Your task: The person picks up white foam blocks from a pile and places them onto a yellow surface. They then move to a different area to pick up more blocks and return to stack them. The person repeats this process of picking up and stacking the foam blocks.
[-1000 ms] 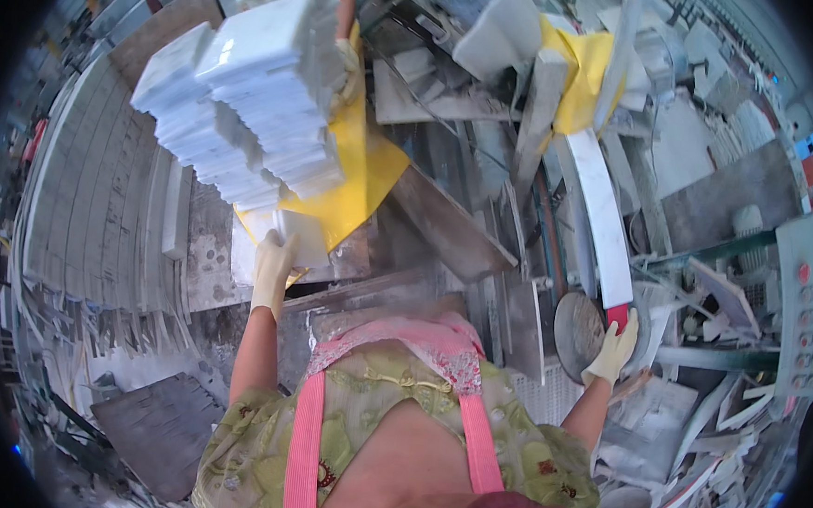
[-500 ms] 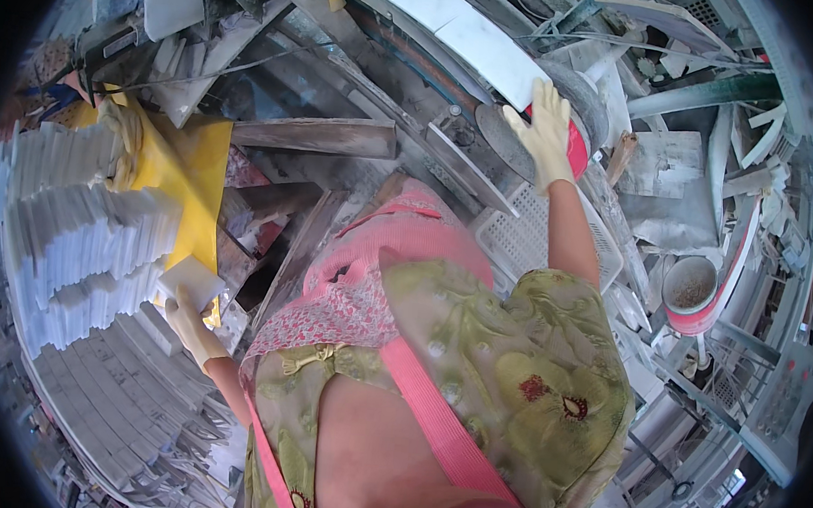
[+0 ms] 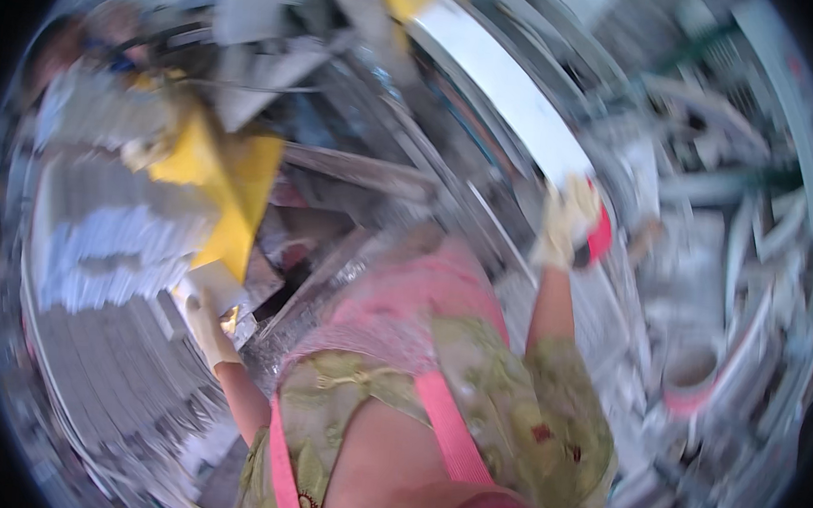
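Note:
Off-white gloves cover both my hands. On the left, my left hand (image 3: 206, 327) grips a small white square tile (image 3: 220, 285) at its near edge, beside the stacks of tiles. My right hand (image 3: 562, 228) is at the near end of a long white belt (image 3: 506, 78), next to a red rounded piece (image 3: 599, 236). Its fingers look apart and nothing shows in them, though motion blurs them. Several rows of thin white tiles (image 3: 110, 227) stand stacked left of my left hand, with grey tile rows (image 3: 130, 367) nearer to me.
A yellow sheet (image 3: 229, 192) hangs beside the white stacks. Beyond my apron, a wooden board (image 3: 360, 169) lies across the middle. Boards and scrap crowd the right, with a round bucket (image 3: 691, 369) there. Another person (image 3: 60, 51) is partly visible at far left.
The whole view has shifted and blurred; most things sit lower and further right. My left hand still has the tile. My right hand remains by the belt's end, its fingers less spread.

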Demonstrator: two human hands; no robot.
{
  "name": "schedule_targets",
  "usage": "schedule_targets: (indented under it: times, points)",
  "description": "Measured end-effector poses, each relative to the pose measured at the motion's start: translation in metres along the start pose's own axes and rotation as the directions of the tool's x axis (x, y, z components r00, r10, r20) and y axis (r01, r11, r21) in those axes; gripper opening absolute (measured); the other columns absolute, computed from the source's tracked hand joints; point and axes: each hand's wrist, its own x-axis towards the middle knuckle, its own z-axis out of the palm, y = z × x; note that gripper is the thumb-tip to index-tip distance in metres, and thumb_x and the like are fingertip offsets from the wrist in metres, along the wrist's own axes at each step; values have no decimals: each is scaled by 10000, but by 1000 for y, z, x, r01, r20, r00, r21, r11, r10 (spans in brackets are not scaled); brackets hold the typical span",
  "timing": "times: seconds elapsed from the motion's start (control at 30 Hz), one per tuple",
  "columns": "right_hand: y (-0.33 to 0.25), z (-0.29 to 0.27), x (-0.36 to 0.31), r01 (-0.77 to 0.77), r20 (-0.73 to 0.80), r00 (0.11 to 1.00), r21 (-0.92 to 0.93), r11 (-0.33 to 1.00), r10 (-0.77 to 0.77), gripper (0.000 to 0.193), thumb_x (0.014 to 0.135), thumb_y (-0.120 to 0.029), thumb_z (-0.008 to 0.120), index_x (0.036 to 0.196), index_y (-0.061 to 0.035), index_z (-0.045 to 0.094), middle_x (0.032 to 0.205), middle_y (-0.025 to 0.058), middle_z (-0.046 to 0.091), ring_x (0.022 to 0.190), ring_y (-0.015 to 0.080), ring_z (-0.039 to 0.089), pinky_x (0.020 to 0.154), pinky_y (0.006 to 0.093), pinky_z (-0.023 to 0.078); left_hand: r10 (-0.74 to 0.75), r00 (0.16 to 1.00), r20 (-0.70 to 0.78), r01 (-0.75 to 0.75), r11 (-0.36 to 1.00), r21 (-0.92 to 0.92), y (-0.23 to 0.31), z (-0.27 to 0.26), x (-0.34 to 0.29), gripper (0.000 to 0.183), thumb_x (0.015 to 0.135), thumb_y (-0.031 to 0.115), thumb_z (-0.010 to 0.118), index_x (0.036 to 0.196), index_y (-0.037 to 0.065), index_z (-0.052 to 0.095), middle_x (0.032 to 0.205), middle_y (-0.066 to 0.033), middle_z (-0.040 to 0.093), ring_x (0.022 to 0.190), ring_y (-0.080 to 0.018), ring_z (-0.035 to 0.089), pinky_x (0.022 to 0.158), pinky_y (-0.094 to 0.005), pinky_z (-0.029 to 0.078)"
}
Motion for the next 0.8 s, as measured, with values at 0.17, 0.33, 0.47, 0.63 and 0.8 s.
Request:
schedule_targets:
  times: [0.17,0.33,0.47,0.63,0.8]
  points:
    - [14,-8,9,-58,127,987,-281,958,97,873,901,-546,669,1467,83,455,1465,277,519,1362,421,464,1161,527,323,-46,987,-154,65,991,118,6,9,-14,428,941,343,611,1088,-58,622,926,-227,706,812,-301,724,647,-416,570]
    - [13,-18,18,-27,371,918,-303,953,144,872,943,-577,577,1458,115,450,1478,285,508,1372,394,468,1161,483,327,-94,983,-159,123,976,179,31,11,-31,402,945,335,605,1026,-59,606,903,-251,701,720,-317,720,602,-416,593]
    - [8,-11,8,-38,199,976,-245,969,89,723,956,-505,584,1270,146,597,1296,296,607,1210,430,547,1073,495,388,-83,981,-177,122,968,221,28,12,-25,408,946,341,607,1032,-58,608,925,-275,711,740,-353,732,551,-425,595]
    - [11,-5,3,91,-42,994,-157,983,-99,563,928,-440,630,974,117,693,1035,274,680,1046,441,604,1021,507,427,-1,984,-179,67,929,363,16,12,-20,471,933,389,552,1075,-56,613,960,-312,704,817,-411,729,721,-452,581]
    - [8,-40,16,1,258,966,-96,995,24,412,822,-343,777,934,48,709,1143,224,698,1165,406,605,1135,483,387,-56,984,-167,97,964,247,25,11,-27,476,935,394,561,1081,-55,612,955,-306,704,816,-402,730,709,-455,585]
